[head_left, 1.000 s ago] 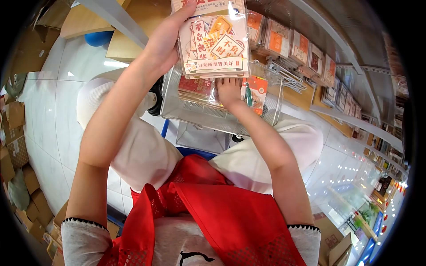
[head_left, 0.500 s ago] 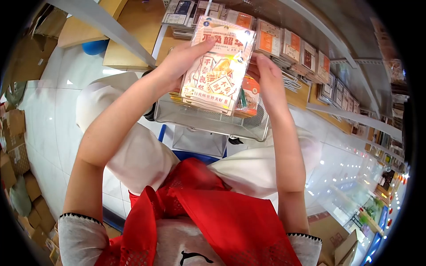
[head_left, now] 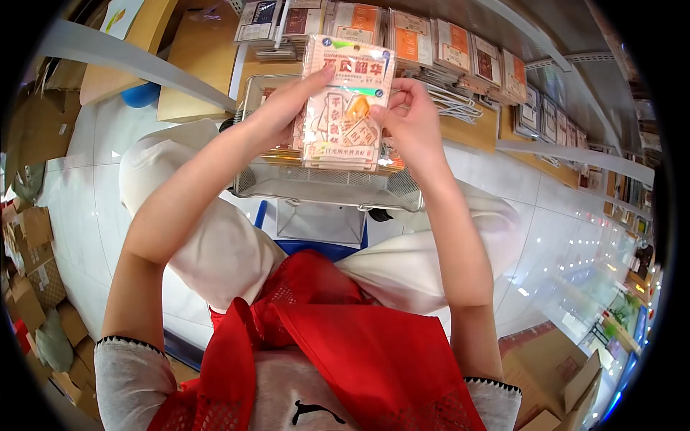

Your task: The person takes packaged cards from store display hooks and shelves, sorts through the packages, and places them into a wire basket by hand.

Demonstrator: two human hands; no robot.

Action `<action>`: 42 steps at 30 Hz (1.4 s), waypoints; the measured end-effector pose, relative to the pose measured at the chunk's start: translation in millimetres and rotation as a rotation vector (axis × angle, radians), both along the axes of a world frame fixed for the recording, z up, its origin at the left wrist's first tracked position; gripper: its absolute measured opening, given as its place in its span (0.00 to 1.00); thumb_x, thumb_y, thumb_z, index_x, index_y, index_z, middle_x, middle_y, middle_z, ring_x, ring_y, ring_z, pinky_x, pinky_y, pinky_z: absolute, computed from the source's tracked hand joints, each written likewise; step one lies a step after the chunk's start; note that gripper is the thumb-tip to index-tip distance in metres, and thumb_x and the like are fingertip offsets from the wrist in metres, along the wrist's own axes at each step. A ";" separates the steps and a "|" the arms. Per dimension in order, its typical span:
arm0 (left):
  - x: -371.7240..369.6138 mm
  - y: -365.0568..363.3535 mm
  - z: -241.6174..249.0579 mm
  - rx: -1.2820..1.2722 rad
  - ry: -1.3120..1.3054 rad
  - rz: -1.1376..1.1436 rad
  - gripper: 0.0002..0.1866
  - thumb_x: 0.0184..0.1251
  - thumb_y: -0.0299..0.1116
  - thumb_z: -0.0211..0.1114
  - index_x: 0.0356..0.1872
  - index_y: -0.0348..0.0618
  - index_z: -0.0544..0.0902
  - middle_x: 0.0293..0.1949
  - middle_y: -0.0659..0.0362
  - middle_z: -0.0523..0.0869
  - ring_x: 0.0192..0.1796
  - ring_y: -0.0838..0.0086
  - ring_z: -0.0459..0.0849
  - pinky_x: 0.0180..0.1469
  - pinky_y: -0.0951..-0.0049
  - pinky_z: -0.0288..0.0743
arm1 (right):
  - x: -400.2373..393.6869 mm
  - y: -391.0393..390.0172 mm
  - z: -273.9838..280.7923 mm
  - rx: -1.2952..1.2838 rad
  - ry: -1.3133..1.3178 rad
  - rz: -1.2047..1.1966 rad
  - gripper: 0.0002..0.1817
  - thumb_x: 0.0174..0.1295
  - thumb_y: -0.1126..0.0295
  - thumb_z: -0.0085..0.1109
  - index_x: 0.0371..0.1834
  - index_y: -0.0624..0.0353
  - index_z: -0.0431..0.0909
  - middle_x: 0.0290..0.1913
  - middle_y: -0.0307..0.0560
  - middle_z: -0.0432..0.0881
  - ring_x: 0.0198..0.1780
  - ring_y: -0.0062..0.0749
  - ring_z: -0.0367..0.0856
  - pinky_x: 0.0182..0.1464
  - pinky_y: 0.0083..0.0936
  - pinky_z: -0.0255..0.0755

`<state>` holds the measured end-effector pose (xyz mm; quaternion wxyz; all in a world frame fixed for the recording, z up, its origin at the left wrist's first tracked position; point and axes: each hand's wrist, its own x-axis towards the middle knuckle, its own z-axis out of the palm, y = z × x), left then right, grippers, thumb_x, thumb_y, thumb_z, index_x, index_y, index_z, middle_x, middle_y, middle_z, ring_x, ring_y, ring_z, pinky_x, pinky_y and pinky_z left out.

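Observation:
My left hand [head_left: 296, 102] is closed on the left side of a small stack of flat, plastic-wrapped printed packets [head_left: 338, 147], thumb across the front. The top one is pale pink and cream with red Chinese lettering. At the stack's right edge, my right hand [head_left: 411, 122] is closed, its thumb on the front packet and its fingers curled beside it. Below the stack is a wire mesh basket [head_left: 323, 192], holding more packets that are mostly hidden by the stack and my hands.
Rows of wrapped packets [head_left: 411, 43] stand on the wooden shelf ahead, beside metal hooks [head_left: 456, 104]. A grey shelf post [head_left: 144, 68] slants across the upper left. Cardboard boxes [head_left: 543, 363] lie at the lower right, and a blue ball [head_left: 140, 95] is at the left.
The stack has shifted slightly left and stands more upright. My right hand has moved left and its thumb now reaches over the front packet. The view has shifted a little.

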<state>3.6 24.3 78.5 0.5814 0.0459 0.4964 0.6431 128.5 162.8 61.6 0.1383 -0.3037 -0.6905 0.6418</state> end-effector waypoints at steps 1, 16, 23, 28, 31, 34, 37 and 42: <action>-1.1 1.6 -0.9 0.014 -0.015 0.001 0.29 0.64 0.48 0.53 0.55 0.31 0.65 0.49 0.50 0.76 0.47 0.71 0.79 0.48 0.72 0.76 | 0.5 4.0 -1.9 -0.007 0.019 -0.038 0.20 0.46 0.77 0.63 0.42 0.64 0.66 0.29 0.40 0.71 0.28 0.19 0.72 0.28 0.17 0.69; -6.4 8.1 -19.2 0.044 0.076 0.050 0.24 0.65 0.45 0.54 0.51 0.32 0.69 0.46 0.54 0.79 0.45 0.73 0.80 0.47 0.72 0.75 | 3.8 19.9 6.2 -0.324 0.128 -0.194 0.08 0.60 0.74 0.49 0.42 0.62 0.68 0.34 0.39 0.75 0.32 0.20 0.75 0.29 0.16 0.72; -5.8 5.5 -12.9 0.005 0.092 0.091 0.23 0.65 0.43 0.54 0.50 0.30 0.69 0.44 0.51 0.79 0.42 0.71 0.81 0.43 0.72 0.78 | 1.8 14.5 1.6 -0.417 0.171 -0.256 0.06 0.62 0.75 0.46 0.40 0.64 0.66 0.35 0.44 0.75 0.33 0.23 0.75 0.31 0.20 0.74; -1.5 2.6 -9.8 -0.017 0.154 0.060 0.23 0.63 0.41 0.57 0.49 0.30 0.69 0.44 0.52 0.79 0.42 0.72 0.81 0.43 0.72 0.78 | -1.0 9.8 -8.5 -0.313 0.206 -0.359 0.07 0.63 0.75 0.44 0.41 0.67 0.65 0.37 0.47 0.74 0.35 0.25 0.75 0.36 0.21 0.74; -1.6 1.7 -9.7 0.019 0.159 0.053 0.23 0.62 0.41 0.58 0.49 0.30 0.69 0.44 0.52 0.79 0.42 0.73 0.81 0.43 0.73 0.78 | -1.1 10.3 -16.8 -0.341 0.218 -0.348 0.07 0.63 0.76 0.43 0.41 0.68 0.64 0.38 0.47 0.73 0.36 0.25 0.75 0.40 0.21 0.73; -3.8 1.1 -12.4 -0.009 0.149 0.081 0.23 0.61 0.40 0.59 0.49 0.30 0.69 0.43 0.52 0.80 0.42 0.73 0.81 0.43 0.73 0.78 | -2.7 5.5 -2.9 -0.425 0.222 -0.396 0.06 0.63 0.77 0.42 0.40 0.67 0.64 0.38 0.47 0.73 0.37 0.26 0.75 0.43 0.22 0.72; -10.8 0.2 -10.3 -0.067 0.246 0.141 0.22 0.61 0.38 0.59 0.49 0.30 0.70 0.43 0.52 0.80 0.40 0.73 0.82 0.42 0.74 0.78 | -1.0 19.2 3.3 -0.433 0.207 -0.425 0.05 0.63 0.77 0.41 0.40 0.67 0.64 0.38 0.47 0.73 0.38 0.29 0.75 0.44 0.23 0.71; -34.6 -8.1 13.4 0.066 0.277 0.358 0.19 0.62 0.38 0.57 0.47 0.32 0.71 0.42 0.53 0.80 0.38 0.73 0.82 0.41 0.75 0.78 | 2.0 41.6 21.3 -0.466 0.339 -0.635 0.12 0.62 0.79 0.38 0.48 0.65 0.66 0.39 0.47 0.75 0.33 0.24 0.74 0.37 0.23 0.73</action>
